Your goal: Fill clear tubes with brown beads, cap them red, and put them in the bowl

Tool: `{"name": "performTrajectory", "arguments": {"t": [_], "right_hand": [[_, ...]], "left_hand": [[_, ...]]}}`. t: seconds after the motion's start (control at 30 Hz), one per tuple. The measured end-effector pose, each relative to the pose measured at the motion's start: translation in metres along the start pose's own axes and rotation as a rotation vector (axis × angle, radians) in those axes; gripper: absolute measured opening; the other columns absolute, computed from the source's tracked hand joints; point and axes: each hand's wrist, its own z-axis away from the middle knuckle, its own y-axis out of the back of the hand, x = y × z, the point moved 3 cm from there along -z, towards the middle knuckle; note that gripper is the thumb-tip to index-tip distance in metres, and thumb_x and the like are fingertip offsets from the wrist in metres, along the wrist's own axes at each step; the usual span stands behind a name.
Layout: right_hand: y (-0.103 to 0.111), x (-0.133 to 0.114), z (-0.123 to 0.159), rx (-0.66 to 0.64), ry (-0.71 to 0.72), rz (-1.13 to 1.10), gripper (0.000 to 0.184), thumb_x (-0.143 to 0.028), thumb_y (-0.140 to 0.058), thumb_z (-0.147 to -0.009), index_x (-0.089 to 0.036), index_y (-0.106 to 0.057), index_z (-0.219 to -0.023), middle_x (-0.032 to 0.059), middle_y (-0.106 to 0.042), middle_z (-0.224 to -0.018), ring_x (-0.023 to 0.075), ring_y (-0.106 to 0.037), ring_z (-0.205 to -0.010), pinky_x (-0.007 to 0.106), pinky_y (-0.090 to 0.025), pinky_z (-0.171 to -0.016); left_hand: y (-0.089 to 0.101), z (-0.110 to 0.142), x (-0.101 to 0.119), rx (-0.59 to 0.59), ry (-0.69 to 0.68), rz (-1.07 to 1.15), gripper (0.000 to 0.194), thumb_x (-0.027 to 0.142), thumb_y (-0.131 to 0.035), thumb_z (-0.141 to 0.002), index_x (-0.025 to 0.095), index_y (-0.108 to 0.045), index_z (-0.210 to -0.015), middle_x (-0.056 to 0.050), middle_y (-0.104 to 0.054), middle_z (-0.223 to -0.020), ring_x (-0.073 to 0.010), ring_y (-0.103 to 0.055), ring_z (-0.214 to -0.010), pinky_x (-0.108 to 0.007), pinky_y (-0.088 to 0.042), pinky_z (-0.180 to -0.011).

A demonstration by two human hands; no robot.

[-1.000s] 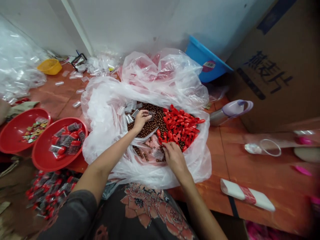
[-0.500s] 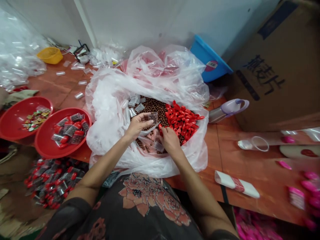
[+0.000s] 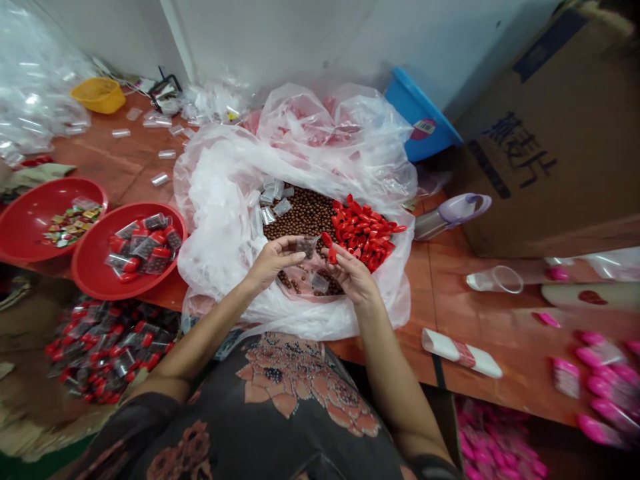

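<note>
An orange-brown wooden surface (image 3: 450,313) carries a large clear plastic bag (image 3: 215,207), with a round red bowl (image 3: 127,250) at nine o'clock. Dark brown round beads (image 3: 303,213) and glossy red plastic pieces (image 3: 363,230) lie heaped inside the bag. Over them, the left hand (image 3: 275,261) pinches a small clear plastic sachet (image 3: 307,247) — the right hand (image 3: 353,277) clamped on one red piece (image 3: 331,250), just apart.

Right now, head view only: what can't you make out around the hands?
All in the head view:
Red piece in the right hand: shape mostly hidden by the fingers.
Clear packet by the left hand: contents too small to tell.
Floor of the white plastic bag: hidden under the brown beads.
Pink items at lower right: blurred, cut off by the frame edge.
</note>
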Motion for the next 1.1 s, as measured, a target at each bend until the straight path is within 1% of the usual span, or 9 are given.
{"name": "performTrajectory", "arguments": {"t": [0.1, 0.17, 0.33, 0.5, 0.57, 0.67, 0.9, 1.03, 1.1], "right_hand": [[-0.003, -0.007, 0.013, -0.094, 0.007, -0.032, 0.054, -0.035, -0.077, -0.071, -0.028, -0.061, -0.122, 0.0015, -0.075, -0.107, 0.0140, -0.072, -0.084, 0.029, -0.061, -0.078], [-0.004, -0.013, 0.021, -0.104, 0.041, -0.011, 0.051, -0.037, -0.076, -0.071, -0.029, -0.061, -0.119, 0.0007, -0.074, -0.105, 0.0147, -0.072, -0.084, 0.031, -0.062, -0.079], [-0.017, -0.031, 0.032, -0.034, 0.168, 0.003, 0.039, -0.028, -0.079, -0.067, -0.028, -0.058, -0.099, -0.0027, -0.072, -0.099, 0.0159, -0.072, -0.086, 0.038, -0.060, -0.088], [-0.038, -0.046, 0.038, -0.016, 0.361, -0.040, 0.030, -0.028, -0.077, -0.072, -0.026, -0.048, -0.080, -0.0017, -0.073, -0.108, 0.0173, -0.071, -0.101, 0.043, -0.052, -0.101], [-0.044, -0.045, 0.040, -0.022, 0.386, 0.019, 0.028, -0.032, -0.077, -0.074, -0.026, -0.051, -0.081, 0.0003, -0.073, -0.112, 0.0184, -0.070, -0.105, 0.045, -0.050, -0.104], [-0.046, -0.038, 0.042, -0.058, 0.382, 0.107, 0.026, -0.038, -0.078, -0.075, -0.026, -0.063, -0.092, 0.0038, -0.073, -0.117, 0.0218, -0.068, -0.111, 0.047, -0.049, -0.105], [-0.036, -0.026, 0.040, -0.166, 0.414, 0.175, 0.018, -0.036, -0.078, -0.078, -0.027, -0.074, -0.092, 0.0030, -0.073, -0.120, 0.0237, -0.065, -0.120, 0.050, -0.044, -0.111], [-0.038, -0.022, 0.041, -0.207, 0.509, 0.177, 0.016, -0.033, -0.076, -0.081, -0.029, -0.075, -0.096, 0.0013, -0.074, -0.119, 0.0232, -0.065, -0.120, 0.047, -0.047, -0.110], [-0.041, -0.017, 0.043, -0.156, 0.579, 0.142, 0.017, -0.034, -0.073, -0.084, -0.031, -0.074, -0.100, 0.0005, -0.073, -0.120, 0.0228, -0.065, -0.119, 0.047, -0.048, -0.109]], "left_hand": [[-0.003, 0.005, 0.000, -0.058, 0.025, -0.005, 0.051, 0.027, -0.084, -0.068, 0.016, -0.068, -0.115, -0.011, -0.072, -0.115, -0.0217, -0.070, -0.099, -0.036, -0.057, -0.089], [-0.004, 0.008, 0.000, -0.077, 0.028, -0.021, 0.049, 0.027, -0.083, -0.069, 0.016, -0.069, -0.115, -0.011, -0.071, -0.116, -0.0214, -0.070, -0.099, -0.036, -0.057, -0.089], [-0.004, 0.011, 0.001, -0.064, 0.008, -0.058, 0.044, 0.022, -0.081, -0.069, 0.015, -0.070, -0.110, -0.010, -0.072, -0.114, -0.0190, -0.070, -0.099, -0.034, -0.056, -0.090], [-0.012, 0.015, -0.002, -0.132, 0.056, -0.137, 0.043, 0.026, -0.078, -0.073, 0.016, -0.070, -0.114, -0.010, -0.072, -0.114, -0.0185, -0.070, -0.094, -0.033, -0.058, -0.084], [-0.015, 0.017, -0.002, -0.147, 0.052, -0.149, 0.041, 0.025, -0.078, -0.073, 0.016, -0.071, -0.112, -0.010, -0.073, -0.113, -0.0182, -0.070, -0.094, -0.033, -0.057, -0.086], [-0.018, 0.018, 0.001, -0.148, 0.040, -0.154, 0.038, 0.025, -0.078, -0.072, 0.016, -0.073, -0.109, -0.008, -0.074, -0.109, -0.0177, -0.070, -0.093, -0.033, -0.056, -0.088], [-0.021, 0.023, 0.004, -0.222, 0.080, -0.121, 0.040, 0.032, -0.077, -0.075, 0.014, -0.073, -0.110, -0.008, -0.075, -0.095, -0.0152, -0.070, -0.076, -0.025, -0.056, -0.067], [-0.023, 0.025, -0.002, -0.224, 0.126, -0.065, 0.048, 0.036, -0.079, -0.074, 0.012, -0.071, -0.114, -0.009, -0.074, -0.091, -0.0142, -0.070, -0.070, -0.023, -0.056, -0.060], [-0.026, 0.028, -0.004, -0.212, 0.133, -0.016, 0.048, 0.037, -0.079, -0.074, 0.013, -0.071, -0.115, -0.009, -0.074, -0.092, -0.0144, -0.070, -0.071, -0.024, -0.057, -0.062]]}}
